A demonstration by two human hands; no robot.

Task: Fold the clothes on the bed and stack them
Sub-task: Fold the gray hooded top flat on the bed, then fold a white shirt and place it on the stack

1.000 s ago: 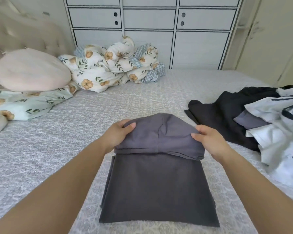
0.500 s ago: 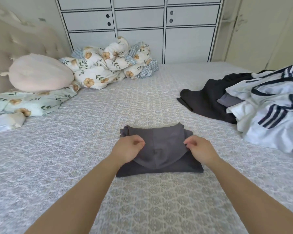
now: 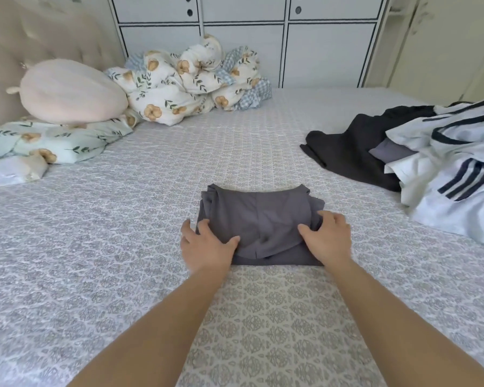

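A dark grey hooded garment [image 3: 259, 219] lies folded into a compact rectangle in the middle of the bed [image 3: 123, 247], its hood folded over on top. My left hand [image 3: 204, 244] rests flat on its near left corner with fingers spread. My right hand [image 3: 326, 236] presses its near right side, fingers spread over the cloth. At the right of the bed lies a loose heap: a black garment [image 3: 349, 155], a white one with dark stripes [image 3: 453, 174] and a small grey piece [image 3: 390, 153] between them.
A pink round cushion [image 3: 70, 90] and floral pillows [image 3: 48, 141] lie at the left by the padded headboard [image 3: 39, 43]. A bunched floral quilt [image 3: 190, 82] sits at the far side. White cabinets [image 3: 263, 43] stand behind the bed.
The garment went from a long fold with the hood held up to a short folded packet. Both hands have let go of their pinch and now lie spread flat on it.
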